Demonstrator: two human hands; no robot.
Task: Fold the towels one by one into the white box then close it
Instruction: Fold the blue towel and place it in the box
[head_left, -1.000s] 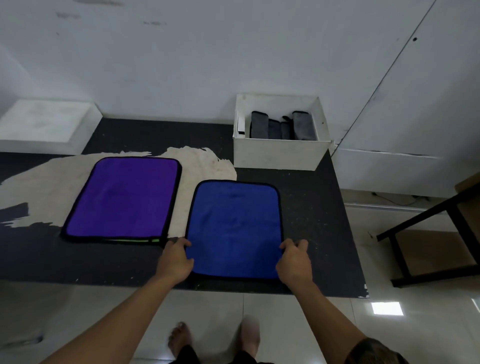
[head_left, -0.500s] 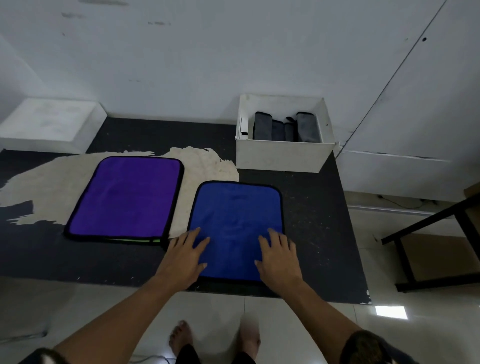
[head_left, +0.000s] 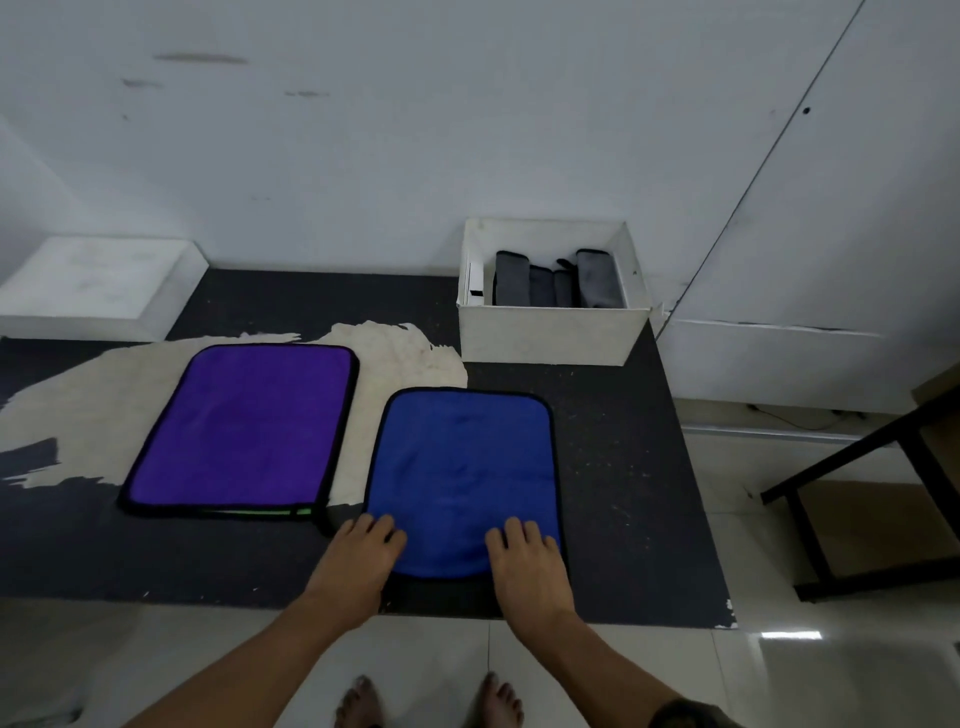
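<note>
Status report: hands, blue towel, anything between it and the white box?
Left hand, right hand flat on near corners of blue towel, unfolded. White box open, grey towels inside. Purple towel lies left, out of the way.

A second ago the left hand (head_left: 361, 564) and right hand (head_left: 527, 566) pinched the blue towel's (head_left: 462, 467) near corners. They then lay flat farther up it, and now press flat nearer the desk's (head_left: 623, 467) near edge.

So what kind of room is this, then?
Likely a bare workroom or store room: scuffed white wall, a worn black table with its top peeling, and a tiled floor.
</note>
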